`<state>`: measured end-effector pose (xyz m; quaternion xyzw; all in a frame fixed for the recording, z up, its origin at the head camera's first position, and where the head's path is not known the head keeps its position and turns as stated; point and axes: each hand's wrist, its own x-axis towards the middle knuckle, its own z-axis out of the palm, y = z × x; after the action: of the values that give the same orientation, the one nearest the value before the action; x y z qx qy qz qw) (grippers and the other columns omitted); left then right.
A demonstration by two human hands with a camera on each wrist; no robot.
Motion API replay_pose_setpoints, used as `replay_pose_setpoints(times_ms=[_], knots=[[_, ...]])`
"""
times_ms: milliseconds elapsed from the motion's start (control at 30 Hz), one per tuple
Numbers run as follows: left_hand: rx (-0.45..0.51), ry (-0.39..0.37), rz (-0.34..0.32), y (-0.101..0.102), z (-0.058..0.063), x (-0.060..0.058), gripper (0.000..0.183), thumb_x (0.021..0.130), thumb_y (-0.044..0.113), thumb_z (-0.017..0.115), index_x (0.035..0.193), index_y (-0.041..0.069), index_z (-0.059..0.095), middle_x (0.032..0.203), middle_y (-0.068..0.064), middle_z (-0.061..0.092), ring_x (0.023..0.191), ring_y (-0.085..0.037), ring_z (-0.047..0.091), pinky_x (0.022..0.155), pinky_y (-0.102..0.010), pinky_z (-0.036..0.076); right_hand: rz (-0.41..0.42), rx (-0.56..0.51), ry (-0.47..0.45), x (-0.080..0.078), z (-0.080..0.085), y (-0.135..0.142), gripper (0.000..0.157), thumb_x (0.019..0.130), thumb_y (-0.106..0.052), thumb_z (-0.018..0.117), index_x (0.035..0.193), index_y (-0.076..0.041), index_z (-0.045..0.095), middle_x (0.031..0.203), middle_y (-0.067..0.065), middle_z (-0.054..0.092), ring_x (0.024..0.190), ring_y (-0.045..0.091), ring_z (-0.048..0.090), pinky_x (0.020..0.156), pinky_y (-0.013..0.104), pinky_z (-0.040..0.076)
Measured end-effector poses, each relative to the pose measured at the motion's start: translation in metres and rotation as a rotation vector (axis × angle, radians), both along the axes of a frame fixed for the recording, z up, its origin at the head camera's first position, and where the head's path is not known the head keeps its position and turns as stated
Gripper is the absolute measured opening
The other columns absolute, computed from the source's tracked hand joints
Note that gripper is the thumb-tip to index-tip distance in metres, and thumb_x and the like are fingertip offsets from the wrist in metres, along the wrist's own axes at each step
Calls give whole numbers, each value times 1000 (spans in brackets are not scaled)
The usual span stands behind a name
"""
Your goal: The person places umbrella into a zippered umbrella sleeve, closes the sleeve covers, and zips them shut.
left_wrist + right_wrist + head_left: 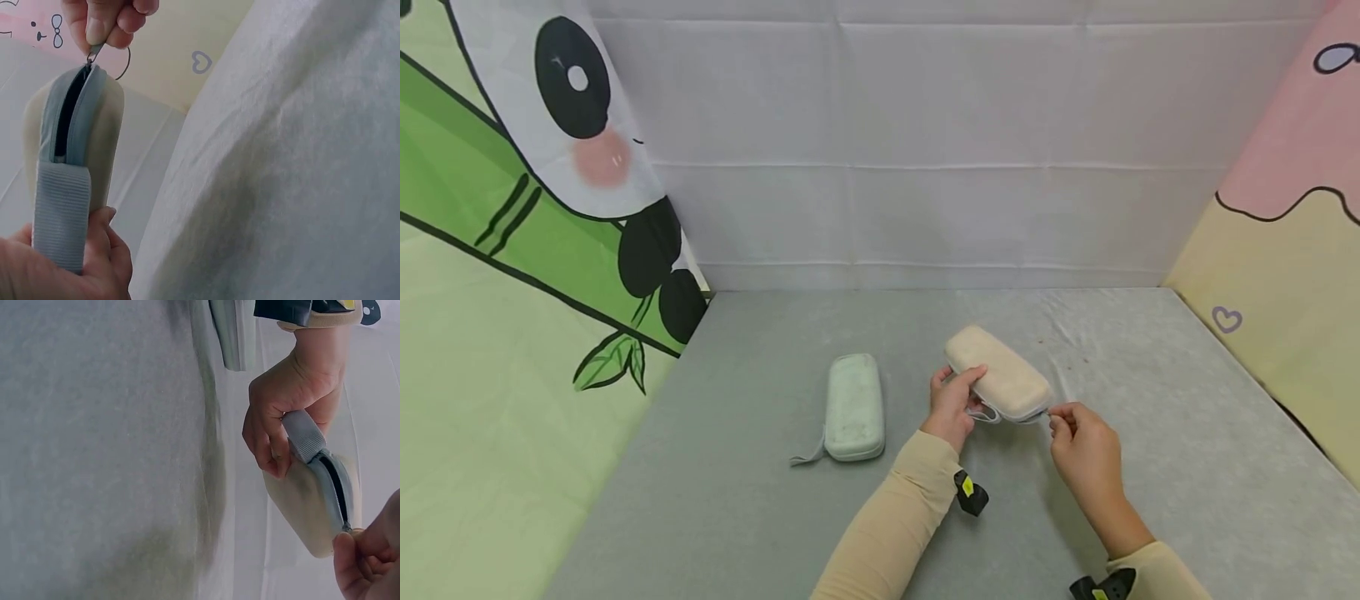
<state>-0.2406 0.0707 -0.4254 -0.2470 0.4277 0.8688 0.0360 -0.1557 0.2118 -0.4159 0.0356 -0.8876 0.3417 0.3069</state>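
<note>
A cream zip case [1000, 375] with a grey strap is held up off the table, tilted. My left hand [953, 404] grips its near left end, thumb on top and fingers beneath. The grey strap [61, 212] loops out beside that hand's palm. With thumb and forefinger, my right hand [1086, 446] pinches the zipper pull [94, 52] at the case's near right corner. Between strap and pull the zipper gapes as a dark slit [70, 115]; the inside is too dark to make out. Left of the hands, a pale green zip case [855, 408] lies closed on the table.
Grey cloth covers the table [737, 533]. A grey strap [807, 457] trails from the green case's near left corner. A white cloth wall [925, 150] stands behind, with printed cloths at the left and right sides.
</note>
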Motion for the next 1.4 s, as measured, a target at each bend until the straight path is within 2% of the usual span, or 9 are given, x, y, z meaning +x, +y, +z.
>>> replay_pose_setpoints(times_ms=[200,433,533,667,767,967,1100,1400], knots=[[19,-11,33,1,1,3,65,73,5,77,125,7,37,88,-16,58,55,-18,50,51,-30,38,8,15,15,3,2,-2,10,76,11,63,76,2,65,64,7,59,52,17,54,46,30,41],[61,-10,16,3,5,5,60,74,2,75,120,7,38,94,-18,56,63,-22,54,52,-32,41,7,-2,20,1,5,3,7,79,9,63,77,2,64,62,6,60,50,15,52,43,26,39],[82,-31,-29,3,6,5,47,75,4,74,113,1,46,95,-18,58,70,-25,58,57,-34,47,-10,1,22,-5,7,8,6,80,8,62,78,2,64,62,6,61,51,16,53,43,25,39],[131,-56,-79,4,6,3,36,77,6,72,106,-5,53,96,-18,61,87,-30,62,74,-40,51,-24,11,-2,-13,10,16,5,81,7,60,79,3,64,64,8,61,52,18,54,45,27,40],[162,-43,-54,5,7,2,40,76,3,71,110,-3,50,98,-19,61,93,-33,61,81,-46,48,-26,11,-42,-16,11,19,6,81,6,59,79,3,64,64,8,61,53,19,55,46,28,40],[178,-15,12,9,11,0,47,75,-1,71,115,0,46,101,-18,60,92,-34,60,80,-49,47,-21,-4,-80,-17,10,17,7,82,5,58,80,2,64,65,6,62,54,18,55,46,27,40],[185,-18,51,12,11,0,51,74,-2,71,118,1,44,104,-20,58,92,-35,60,79,-48,48,-7,-6,-60,-15,8,12,7,81,6,60,78,1,64,64,6,61,53,17,54,45,27,40],[197,-26,91,15,12,1,57,75,-1,72,122,2,41,109,-22,50,91,-36,58,79,-47,48,4,-27,-12,-12,8,7,7,79,7,62,75,2,64,62,5,61,52,16,54,45,26,40]])
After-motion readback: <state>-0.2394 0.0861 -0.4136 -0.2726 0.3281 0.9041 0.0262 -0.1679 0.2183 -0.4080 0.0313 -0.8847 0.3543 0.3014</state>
